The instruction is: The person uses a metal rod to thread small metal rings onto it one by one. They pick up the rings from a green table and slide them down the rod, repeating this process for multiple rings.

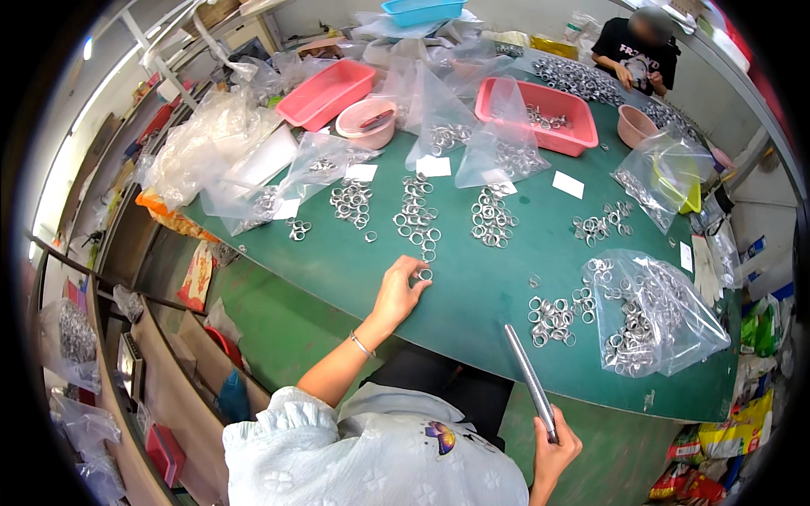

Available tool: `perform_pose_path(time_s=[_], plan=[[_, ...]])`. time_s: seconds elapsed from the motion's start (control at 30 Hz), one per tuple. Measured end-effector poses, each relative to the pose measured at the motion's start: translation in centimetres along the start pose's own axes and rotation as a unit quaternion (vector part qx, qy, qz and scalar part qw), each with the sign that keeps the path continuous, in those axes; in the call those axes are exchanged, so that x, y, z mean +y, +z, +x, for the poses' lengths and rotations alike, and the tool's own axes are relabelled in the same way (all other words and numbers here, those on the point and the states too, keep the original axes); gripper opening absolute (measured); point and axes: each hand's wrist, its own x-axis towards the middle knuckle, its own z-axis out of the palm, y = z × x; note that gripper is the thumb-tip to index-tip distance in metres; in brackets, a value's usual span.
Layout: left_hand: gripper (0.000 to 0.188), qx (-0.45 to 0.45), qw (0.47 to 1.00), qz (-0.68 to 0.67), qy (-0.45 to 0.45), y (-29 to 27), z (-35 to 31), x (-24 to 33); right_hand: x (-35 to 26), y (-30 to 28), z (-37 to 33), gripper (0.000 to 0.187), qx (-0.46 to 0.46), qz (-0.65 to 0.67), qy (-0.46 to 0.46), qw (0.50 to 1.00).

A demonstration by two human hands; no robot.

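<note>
My left hand (pixel 398 293) rests at the near edge of the green table, thumb and fingertips closed on a silver ring (pixel 425 274). Just beyond it, a long heap of silver rings (pixel 415 211) stretches away from me. My right hand (pixel 555 447) grips the thick lower end of a metal ring mandrel (pixel 530 371); the tapered rod points up and to the left, its tip over the table edge. No ring shows on the rod. Right of its tip lies a loose pile of rings (pixel 551 320), beside a clear plastic bag (pixel 662 316) full of rings.
More ring piles (pixel 494 218) lie across the table, with white paper slips (pixel 568 185) and clear bags behind them. Pink trays (pixel 327 93) and a pink bowl (pixel 366 123) stand farther back. A person (pixel 639 55) sits at the far right corner. Shelves (pixel 126 354) line the left.
</note>
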Motion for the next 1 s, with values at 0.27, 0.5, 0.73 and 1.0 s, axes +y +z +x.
perform_pose_path(time_s=[0.27,0.5,0.73,1.0], plan=[[0.027,0.064,0.997,0.05,-0.003,-1.7,-0.4,-2.0,-0.1,0.4,0.1,0.032,-0.016,-0.005,-0.014,1.0],[0.025,0.12,0.988,0.09,-0.031,-4.2,0.0,-5.1,-0.1,0.7,0.1,0.032,-0.02,0.003,-0.014,1.0],[0.028,0.2,0.969,0.124,-0.071,-7.9,0.9,-11.3,0.0,0.8,-0.1,0.032,-0.016,0.007,-0.016,1.0],[0.034,0.366,0.891,0.249,-0.1,-10.3,3.8,-14.4,-0.2,0.1,0.2,0.031,-0.009,-0.004,0.005,1.0]])
